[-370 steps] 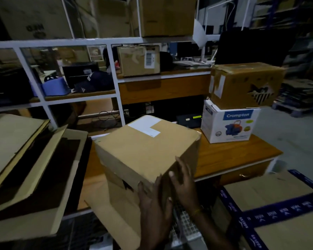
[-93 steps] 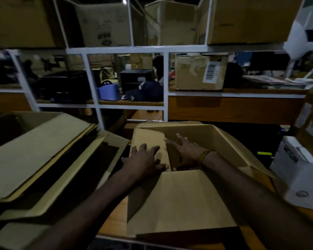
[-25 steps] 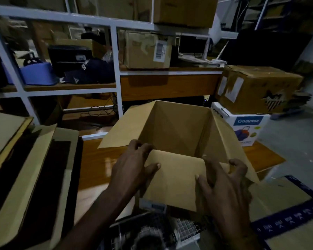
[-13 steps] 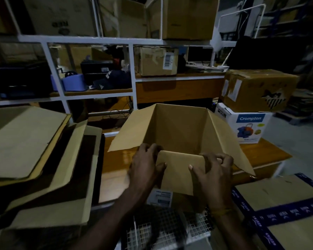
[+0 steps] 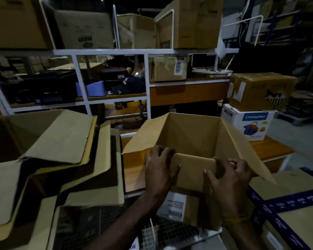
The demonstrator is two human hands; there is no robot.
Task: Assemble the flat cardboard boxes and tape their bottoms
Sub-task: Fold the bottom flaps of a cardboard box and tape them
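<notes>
One box (image 5: 192, 139) is stood open, its near flap (image 5: 192, 170) gripped by curled fingers of both the left hand (image 5: 160, 167) and the right hand (image 5: 228, 179), while flat boxes (image 5: 49, 141) are left unassembled at the surface's left edge.

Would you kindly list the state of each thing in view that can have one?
Open box: upright, top flaps spread, near flap folded down outside.
Left hand: grips the near flap's left edge.
Right hand: grips its right edge.
Flat cardboard stack: unassembled, piled at left.
Crompton box: closed, brown box stacked on it.
</notes>
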